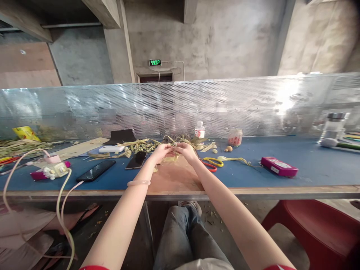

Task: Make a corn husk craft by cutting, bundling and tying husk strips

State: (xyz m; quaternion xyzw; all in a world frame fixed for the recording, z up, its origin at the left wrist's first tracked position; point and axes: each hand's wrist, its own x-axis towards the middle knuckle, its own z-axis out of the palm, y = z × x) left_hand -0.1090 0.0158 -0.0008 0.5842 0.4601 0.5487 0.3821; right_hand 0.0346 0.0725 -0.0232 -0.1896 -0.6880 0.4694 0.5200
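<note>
My left hand (163,153) and my right hand (185,150) meet fingertip to fingertip over the far end of a brown board (177,176). Both are closed in a pinch on dried leaf strips (168,138), which stick out beyond the fingers; the exact grip is partly hidden. A pale strip (171,159) shows just beneath the hands. To their left spreads a pile of crumpled dried strips (140,146). Scissors (215,162) with yellow and red handles lie right of the board, near my right wrist.
A white bottle (199,130) and a jar (235,138) stand behind. Rightward are a magenta box (279,166) and a glass flask (333,127). Two dark phones (96,171), a power strip (53,170) and loose cables lie left. A perforated metal screen (180,105) closes the back; a red stool (317,225) stands right.
</note>
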